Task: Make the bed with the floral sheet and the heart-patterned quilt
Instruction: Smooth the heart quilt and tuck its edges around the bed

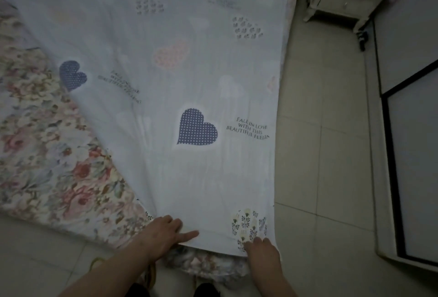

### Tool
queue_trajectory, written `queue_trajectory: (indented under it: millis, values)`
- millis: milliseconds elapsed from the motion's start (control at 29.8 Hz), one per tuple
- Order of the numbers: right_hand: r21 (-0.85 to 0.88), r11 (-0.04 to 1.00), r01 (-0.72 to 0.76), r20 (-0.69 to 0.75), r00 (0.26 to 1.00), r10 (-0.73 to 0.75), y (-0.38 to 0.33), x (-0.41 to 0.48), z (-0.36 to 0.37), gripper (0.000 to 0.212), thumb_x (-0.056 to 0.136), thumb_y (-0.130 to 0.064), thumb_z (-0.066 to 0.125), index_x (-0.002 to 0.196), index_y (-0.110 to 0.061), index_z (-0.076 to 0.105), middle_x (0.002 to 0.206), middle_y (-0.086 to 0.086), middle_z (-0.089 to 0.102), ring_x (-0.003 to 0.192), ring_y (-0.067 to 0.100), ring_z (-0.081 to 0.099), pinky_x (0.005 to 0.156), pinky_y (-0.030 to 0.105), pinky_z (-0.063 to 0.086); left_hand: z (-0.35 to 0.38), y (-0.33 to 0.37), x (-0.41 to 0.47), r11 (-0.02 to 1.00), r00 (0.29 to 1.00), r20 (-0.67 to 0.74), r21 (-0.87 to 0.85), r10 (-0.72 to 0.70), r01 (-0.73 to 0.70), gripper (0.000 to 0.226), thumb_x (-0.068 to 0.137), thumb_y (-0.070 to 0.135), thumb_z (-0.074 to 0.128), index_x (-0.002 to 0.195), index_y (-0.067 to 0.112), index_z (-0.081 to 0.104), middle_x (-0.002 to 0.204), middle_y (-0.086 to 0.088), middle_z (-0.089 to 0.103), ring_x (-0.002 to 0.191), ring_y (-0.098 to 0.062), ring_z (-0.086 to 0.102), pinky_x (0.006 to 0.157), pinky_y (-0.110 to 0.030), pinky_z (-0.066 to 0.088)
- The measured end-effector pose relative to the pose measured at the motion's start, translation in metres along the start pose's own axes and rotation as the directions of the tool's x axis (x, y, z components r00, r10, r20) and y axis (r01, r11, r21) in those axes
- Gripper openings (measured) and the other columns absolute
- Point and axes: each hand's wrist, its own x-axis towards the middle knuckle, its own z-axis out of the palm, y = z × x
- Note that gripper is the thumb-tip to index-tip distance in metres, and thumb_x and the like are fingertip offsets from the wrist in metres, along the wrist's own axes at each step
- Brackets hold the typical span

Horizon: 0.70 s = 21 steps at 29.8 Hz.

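Note:
The pale heart-patterned quilt (166, 64) lies spread over the bed, its near edge at the bed's corner in front of me. The floral sheet (47, 150) shows uncovered on the left and hangs below the quilt's edge. My left hand (166, 232) rests on the quilt's near edge, thumb stretched out along it, fingers pinching the fabric. My right hand (262, 251) grips the quilt's near right corner by a flower-filled heart print.
Pale floor tiles (320, 154) run along the bed's right side. A white nightstand (339, 5) stands at the back right, and a white cabinet with dark trim (403, 154) lines the right edge. Something yellowish (97, 262) lies on the floor by my left arm.

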Motion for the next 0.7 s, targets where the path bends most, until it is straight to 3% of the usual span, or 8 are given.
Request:
queue_trajectory:
  millis: [101, 201, 268, 335, 402, 469, 603, 704]
  values:
    - [-0.004, 1.000, 0.007, 0.032, 0.999, -0.007, -0.006, 0.006, 0.032, 0.023, 0.027, -0.030, 0.079, 0.042, -0.027, 0.062, 0.045, 0.002, 0.047, 0.035, 0.016, 0.049, 0.026, 0.023, 0.031, 0.038, 0.002, 0.008, 1.000, 1.000, -0.007, -0.009, 0.008, -0.008, 0.058, 0.076, 0.028, 0.040, 0.133, 0.040, 0.044, 0.075, 0.003, 0.058, 0.052, -0.016, 0.050, 0.042, -0.020, 0.037]
    - [0.033, 0.999, -0.022, 0.098, 0.995, 0.018, -0.009, 0.008, 0.054, 0.046, 0.008, -0.030, 0.087, 0.047, -0.029, 0.064, 0.049, 0.000, 0.053, 0.039, 0.018, 0.052, 0.027, 0.025, 0.034, 0.063, -0.001, 0.015, 0.999, 1.000, 0.013, -0.033, 0.002, -0.002, 0.056, 0.077, 0.030, 0.039, 0.132, 0.041, 0.044, 0.074, 0.004, 0.059, 0.051, -0.016, 0.050, 0.041, -0.020, 0.038]
    - [0.079, 0.995, -0.060, 0.171, 0.984, 0.046, -0.005, 0.013, 0.075, 0.054, 0.010, -0.034, 0.086, 0.058, -0.030, 0.062, 0.061, 0.000, 0.056, 0.048, 0.019, 0.055, 0.030, 0.026, 0.034, 0.065, -0.003, 0.021, 0.999, 1.000, 0.022, -0.030, 0.010, -0.010, 0.058, 0.078, 0.028, 0.040, 0.134, 0.042, 0.041, 0.076, 0.002, 0.062, 0.052, -0.018, 0.052, 0.043, -0.022, 0.041]
    - [0.101, 0.991, -0.083, 0.226, 0.972, 0.058, -0.007, 0.020, 0.086, 0.052, 0.032, -0.030, 0.078, 0.076, -0.028, 0.050, 0.084, 0.004, 0.049, 0.062, 0.021, 0.055, 0.038, 0.025, 0.031, 0.068, -0.003, 0.024, 1.000, 0.999, 0.044, -0.025, 0.020, -0.019, 0.062, 0.087, 0.022, 0.040, 0.145, 0.041, 0.030, 0.103, -0.006, 0.063, 0.076, -0.026, 0.059, 0.060, -0.030, 0.048]
    - [0.085, 0.996, -0.028, 0.183, 0.983, 0.012, -0.008, 0.021, 0.083, 0.043, 0.057, -0.019, 0.073, 0.093, -0.022, 0.050, 0.103, 0.004, 0.041, 0.082, 0.022, 0.055, 0.059, 0.026, 0.036, 0.077, -0.005, 0.028, 0.995, 0.992, 0.122, -0.095, -0.027, 0.039, 0.062, 0.100, 0.020, 0.037, 0.153, 0.041, 0.012, 0.138, -0.016, 0.040, 0.114, -0.037, 0.046, 0.087, -0.043, 0.044]
    - [0.096, 0.995, -0.021, 0.233, 0.973, -0.001, -0.009, 0.023, 0.087, 0.026, 0.083, -0.014, 0.057, 0.105, -0.020, 0.045, 0.117, 0.006, 0.034, 0.097, 0.022, 0.037, 0.075, 0.033, 0.031, 0.080, -0.005, 0.029, 0.978, 0.973, 0.225, -0.185, -0.053, 0.096, 0.062, 0.103, 0.026, 0.036, 0.154, 0.043, 0.006, 0.145, -0.019, 0.028, 0.125, -0.040, 0.034, 0.097, -0.048, 0.040]
    - [0.275, 0.954, -0.116, 0.254, 0.966, 0.045, -0.013, 0.023, 0.085, 0.009, 0.071, -0.041, 0.047, 0.078, -0.037, 0.050, 0.096, -0.007, 0.033, 0.097, 0.018, 0.041, 0.077, 0.021, 0.028, 0.085, 0.003, 0.034, 0.964, 0.955, 0.288, -0.226, -0.070, 0.139, 0.065, 0.102, 0.028, 0.042, 0.153, 0.046, 0.006, 0.145, -0.020, 0.026, 0.127, -0.041, 0.030, 0.101, -0.051, 0.040]
    - [0.275, 0.934, -0.227, 0.252, 0.955, 0.158, -0.018, 0.026, 0.080, 0.025, 0.081, -0.026, 0.047, 0.067, -0.042, 0.059, 0.097, -0.006, 0.033, 0.099, 0.015, 0.035, 0.082, 0.028, 0.029, 0.080, 0.007, 0.039, 0.964, 0.943, 0.325, -0.221, -0.072, 0.150, 0.069, 0.100, 0.031, 0.047, 0.153, 0.045, 0.005, 0.143, -0.020, 0.033, 0.127, -0.040, 0.033, 0.100, -0.052, 0.038]
